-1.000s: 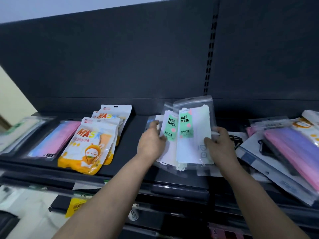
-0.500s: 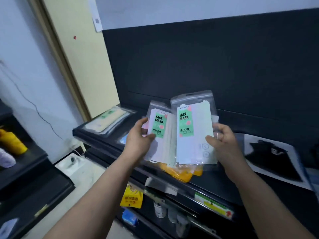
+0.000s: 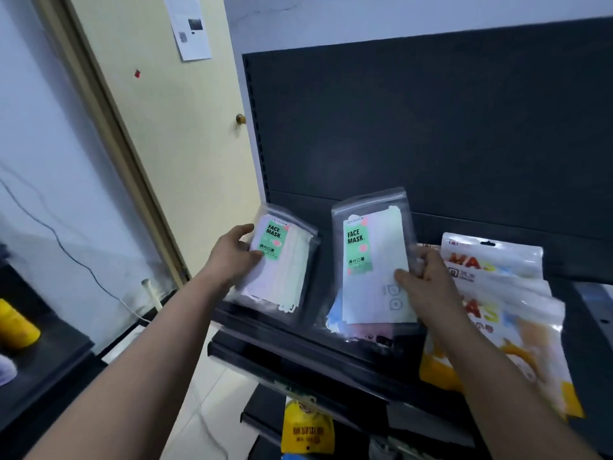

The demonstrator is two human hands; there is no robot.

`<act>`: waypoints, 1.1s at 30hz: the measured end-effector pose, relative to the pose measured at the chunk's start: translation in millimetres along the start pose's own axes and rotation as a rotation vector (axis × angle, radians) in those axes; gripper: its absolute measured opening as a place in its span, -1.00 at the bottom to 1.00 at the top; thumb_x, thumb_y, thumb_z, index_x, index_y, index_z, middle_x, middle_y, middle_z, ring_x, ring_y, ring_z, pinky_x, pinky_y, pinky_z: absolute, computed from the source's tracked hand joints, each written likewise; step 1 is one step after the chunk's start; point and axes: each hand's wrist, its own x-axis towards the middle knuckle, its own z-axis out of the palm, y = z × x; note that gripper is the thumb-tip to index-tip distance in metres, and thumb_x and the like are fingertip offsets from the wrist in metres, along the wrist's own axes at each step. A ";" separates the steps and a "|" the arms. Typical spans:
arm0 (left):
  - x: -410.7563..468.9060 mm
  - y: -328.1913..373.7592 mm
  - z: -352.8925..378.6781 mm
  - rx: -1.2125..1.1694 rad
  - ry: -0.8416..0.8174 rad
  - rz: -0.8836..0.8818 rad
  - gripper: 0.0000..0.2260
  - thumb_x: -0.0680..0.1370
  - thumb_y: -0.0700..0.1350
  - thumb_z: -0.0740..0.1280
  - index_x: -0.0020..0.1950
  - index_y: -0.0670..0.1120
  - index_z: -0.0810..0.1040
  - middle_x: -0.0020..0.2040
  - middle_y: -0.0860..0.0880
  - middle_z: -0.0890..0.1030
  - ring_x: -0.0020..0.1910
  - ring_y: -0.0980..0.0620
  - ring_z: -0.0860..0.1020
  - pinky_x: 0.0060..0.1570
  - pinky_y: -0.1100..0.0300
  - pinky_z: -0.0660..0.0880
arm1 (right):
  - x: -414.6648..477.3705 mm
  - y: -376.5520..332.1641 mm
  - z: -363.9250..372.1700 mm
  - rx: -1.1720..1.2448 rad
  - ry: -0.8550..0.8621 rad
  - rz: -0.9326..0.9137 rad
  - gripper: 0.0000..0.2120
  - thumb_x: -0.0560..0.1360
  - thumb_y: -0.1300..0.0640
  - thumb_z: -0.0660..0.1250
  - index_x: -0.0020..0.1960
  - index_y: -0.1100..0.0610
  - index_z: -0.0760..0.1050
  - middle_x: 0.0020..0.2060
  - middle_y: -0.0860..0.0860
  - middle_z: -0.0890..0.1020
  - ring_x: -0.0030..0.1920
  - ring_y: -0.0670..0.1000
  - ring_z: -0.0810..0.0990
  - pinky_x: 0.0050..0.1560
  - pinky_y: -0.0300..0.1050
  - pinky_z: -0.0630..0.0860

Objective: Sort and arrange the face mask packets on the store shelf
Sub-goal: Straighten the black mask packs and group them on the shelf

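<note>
My left hand [image 3: 234, 257] grips a clear packet of pale masks with a green FACE MASK label [image 3: 282, 263] at the left end of the black shelf [image 3: 298, 346]. A second, similar green-label packet [image 3: 373, 260] is held upright by my right hand [image 3: 421, 283], thumb across its front. Under it a packet with blue and pink masks [image 3: 351, 330] lies on the shelf. Orange and white MASK packets [image 3: 497, 293] lie stacked at the right, partly behind my right forearm.
The dark back panel [image 3: 431, 127] rises behind the shelf. A cream door [image 3: 172, 127] stands to the left, with a white cable on the wall. A lower shelf at far left holds a yellow bottle [image 3: 16, 323]. A yellow tag [image 3: 306, 426] hangs below.
The view has swung left along the shelf. My hands have drawn apart, splitting the green-label packets: one now in the left hand near the shelf's left end, one in the right.
</note>
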 end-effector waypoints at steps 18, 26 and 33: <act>29.9 14.1 29.7 -0.201 -0.178 0.021 -0.55 0.58 -0.34 0.28 0.45 -0.10 0.35 0.01 -0.07 0.62 -0.05 -0.06 0.64 -0.04 0.03 0.61 | 18.2 -3.8 -5.7 0.223 0.236 0.073 -0.66 0.51 0.33 0.23 0.23 0.07 0.35 -0.04 0.01 0.59 -0.13 0.03 0.63 -0.23 -0.09 0.54; 40.1 -22.5 -25.8 0.178 -0.047 -0.029 -0.51 0.51 -0.25 0.33 0.44 -0.03 0.38 0.02 -0.07 0.62 -0.10 -0.06 0.61 -0.09 0.08 0.58 | 18.7 -10.6 46.2 0.175 0.082 0.096 -0.70 0.50 0.29 0.28 0.14 -0.01 0.37 -0.01 -0.01 0.60 -0.11 0.01 0.63 -0.17 -0.03 0.61; 29.2 -50.9 -23.0 0.367 0.343 0.200 -0.64 0.53 -0.25 0.25 0.32 -0.04 0.51 0.35 -0.13 0.45 0.30 -0.18 0.42 0.18 -0.02 0.44 | 18.7 -23.5 122.0 0.060 -0.120 0.082 -0.80 0.46 0.28 0.29 -0.07 0.01 0.38 -0.02 0.04 0.60 -0.03 0.07 0.61 0.07 0.09 0.56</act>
